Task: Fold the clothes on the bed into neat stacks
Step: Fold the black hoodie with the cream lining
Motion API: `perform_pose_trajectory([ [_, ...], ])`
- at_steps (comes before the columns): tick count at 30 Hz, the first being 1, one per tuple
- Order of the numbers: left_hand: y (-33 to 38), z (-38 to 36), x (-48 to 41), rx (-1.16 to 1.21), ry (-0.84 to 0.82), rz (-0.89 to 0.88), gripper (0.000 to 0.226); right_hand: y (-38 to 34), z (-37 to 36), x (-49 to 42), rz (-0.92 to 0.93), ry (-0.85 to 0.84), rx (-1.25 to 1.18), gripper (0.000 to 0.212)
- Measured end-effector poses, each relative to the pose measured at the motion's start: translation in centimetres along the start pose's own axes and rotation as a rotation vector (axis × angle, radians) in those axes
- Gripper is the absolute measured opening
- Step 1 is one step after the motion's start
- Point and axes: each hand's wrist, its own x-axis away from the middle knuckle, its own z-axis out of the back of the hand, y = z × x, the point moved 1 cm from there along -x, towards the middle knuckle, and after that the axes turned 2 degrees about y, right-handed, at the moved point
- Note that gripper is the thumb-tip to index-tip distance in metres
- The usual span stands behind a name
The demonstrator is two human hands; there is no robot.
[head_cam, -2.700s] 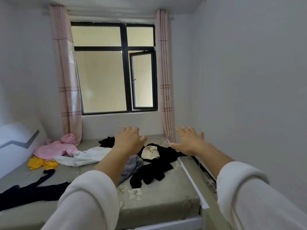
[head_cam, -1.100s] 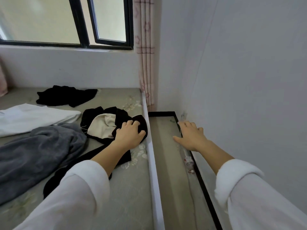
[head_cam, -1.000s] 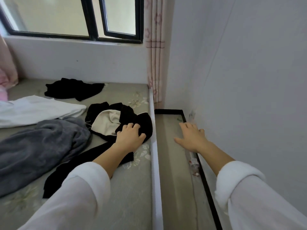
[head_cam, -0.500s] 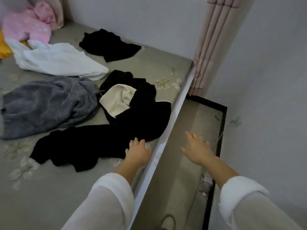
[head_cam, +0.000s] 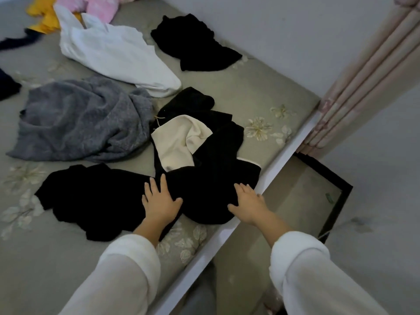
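Both hands lie flat on the black garment (head_cam: 204, 178) at the near right edge of the bed (head_cam: 261, 96), palms down and fingers spread, gripping nothing. The left hand (head_cam: 160, 204) presses on the middle of the dark cloth where one long part runs off to the left; the right hand (head_cam: 248, 203) rests on the rounded lump of the same garment, just beside the white bed rail (head_cam: 286, 153). Both arms are in loose white sleeves. The garment is crumpled, with its cream lining (head_cam: 177, 142) turned up and showing above the hands. Touching its upper left side is a rumpled grey fleece (head_cam: 79, 119). Beyond that lies a white top (head_cam: 116, 53), spread unevenly, and near the wall a smaller black piece (head_cam: 195, 44), apart from the rest. At the far corner a pink item (head_cam: 97, 5) and a yellow one (head_cam: 44, 18) are bunched together, partly under the white top. Another dark piece shows at the left edge, cut off. Nothing on the bed is folded yet. A pink curtain (head_cam: 368, 78) hangs at the right, past the rail, above a narrow strip of floor.
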Motion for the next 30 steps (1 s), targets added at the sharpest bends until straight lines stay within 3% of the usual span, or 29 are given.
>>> perform_pose_trajectory([
  [5,4.4,-0.9,-5.8,-0.006,-0.107,-0.084,0.095,0.9,2.8,-8.4,0.016,-0.082,0.029,0.078],
  [7,5.3,-1.2,-7.8,0.008,-0.217,-0.058,0.078,1.0,3.8,-11.5,0.033,-0.095,0.054,0.078],
  [11,6.1,-0.8,-10.0,0.134,-0.344,-0.039,0.02,0.0,5.1,-16.0,0.155,-0.004,0.082,0.084],
  [15,7.4,-0.1,-9.2,0.094,-0.682,-0.205,0.013,-1.6,5.0,-19.6,0.378,0.092,0.319,0.1],
  [19,8.5,-0.3,-8.3,0.08,-0.811,-0.154,0.014,-0.5,5.0,-22.4,0.589,0.018,0.642,0.064],
  [22,10.0,0.1,-8.2,0.202,-0.801,-0.012,0.008,2.2,6.3,-23.5,0.658,-0.166,0.731,0.041],
  [24,11.6,0.3,-7.9,0.293,-0.736,0.054,0.012,4.9,8.4,-23.5,0.65,-0.192,0.695,0.028],
  [27,14.2,0.2,-7.5,0.609,-0.58,0.151,0.026,9.8,13.8,-24.2,0.546,0.032,0.447,0.016],
  [28,15.1,-0.1,-7.4,0.617,-0.537,0.15,0.031,11.2,15.9,-24.5,0.472,0.097,0.336,0.015],
  [30,17.0,-0.8,-7.4,0.356,-0.428,0.084,0.034,12.9,20.0,-25.3,0.384,0.222,0.182,0.014],
])
